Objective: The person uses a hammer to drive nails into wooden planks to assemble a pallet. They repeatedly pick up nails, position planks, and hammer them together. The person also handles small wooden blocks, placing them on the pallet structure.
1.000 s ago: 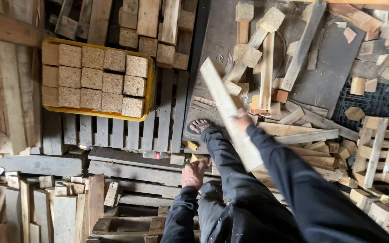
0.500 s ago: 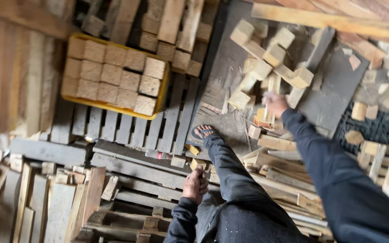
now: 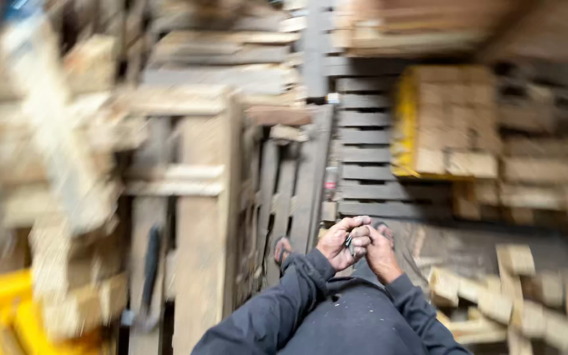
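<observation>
Holding a small dark object (image 3: 349, 242) between both hands, the person had it in front of the body, above the lap, at the moment inspected. The left hand (image 3: 340, 242) was curled with its fingers closed about the object; the right hand (image 3: 377, 251) was pressed against it, fingers bent and together. What the object was could not be told through the blur. Neither hand was on any timber, so the handling of wood was judged paused and far from finished: loose wooden blocks (image 3: 494, 292) lay scattered at lower right. A yellow crate (image 3: 403, 125), well apart from the hands at upper right, was packed close to full with rows of pale square blocks (image 3: 451, 121). Grey slatted pallets (image 3: 363, 158) lay between crate and hands. Another yellow thing (image 3: 14, 309) at lower left was too smeared to identify.
</observation>
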